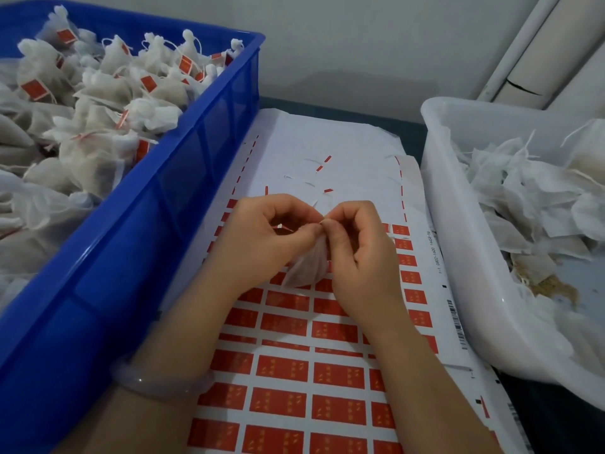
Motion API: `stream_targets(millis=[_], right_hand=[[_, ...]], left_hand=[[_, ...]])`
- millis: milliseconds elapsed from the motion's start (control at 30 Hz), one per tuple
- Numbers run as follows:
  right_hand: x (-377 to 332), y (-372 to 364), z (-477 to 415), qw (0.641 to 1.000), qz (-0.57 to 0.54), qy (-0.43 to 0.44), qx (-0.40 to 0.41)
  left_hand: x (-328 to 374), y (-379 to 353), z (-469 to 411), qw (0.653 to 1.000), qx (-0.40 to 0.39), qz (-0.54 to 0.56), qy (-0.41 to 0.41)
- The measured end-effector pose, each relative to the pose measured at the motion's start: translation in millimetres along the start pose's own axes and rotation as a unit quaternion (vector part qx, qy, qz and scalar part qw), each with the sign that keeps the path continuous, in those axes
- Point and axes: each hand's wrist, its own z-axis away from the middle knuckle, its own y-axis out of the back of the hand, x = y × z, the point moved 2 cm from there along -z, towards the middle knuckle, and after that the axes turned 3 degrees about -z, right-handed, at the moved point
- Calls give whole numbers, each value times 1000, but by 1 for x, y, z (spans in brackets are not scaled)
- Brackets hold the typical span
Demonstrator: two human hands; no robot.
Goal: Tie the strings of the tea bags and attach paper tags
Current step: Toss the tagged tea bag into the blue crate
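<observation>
Dark table (413,140) bears blue crate (147,224), tag sheets (294,339), white tub (474,273)

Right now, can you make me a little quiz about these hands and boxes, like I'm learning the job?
1. True or false: the tagged tea bags are piled in the blue crate.
2. What do the left hand and the right hand pinch between them? A) a tea bag B) scissors C) a pen
3. Fill in: the sheet of red tags lies between the blue crate and the ___ tub.
Key: 1 true; 2 A; 3 white.
</observation>
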Motion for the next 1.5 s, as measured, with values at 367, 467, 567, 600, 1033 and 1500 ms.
stream_targets(millis=[367,467,567,600,1033,1500], right_hand=[[-5,1,-1,999,-36,1,-15],[-6,4,-1,997,-71,-13,-26],[-8,3,-1,999,-36,12,-11],[-7,3,0,1000,-21,21,3],[1,-3,0,990,-65,-118,41],[2,2,-1,996,-15,-61,64]], left_hand=[[-7,-1,3,889,-162,366,220],[-9,0,2,893,-147,361,223],[-11,1,2,903,-136,351,204],[-12,1,2,907,-131,348,198],[-10,-5,2,966,-11,216,138],[1,-5,3,972,-130,176,87]])
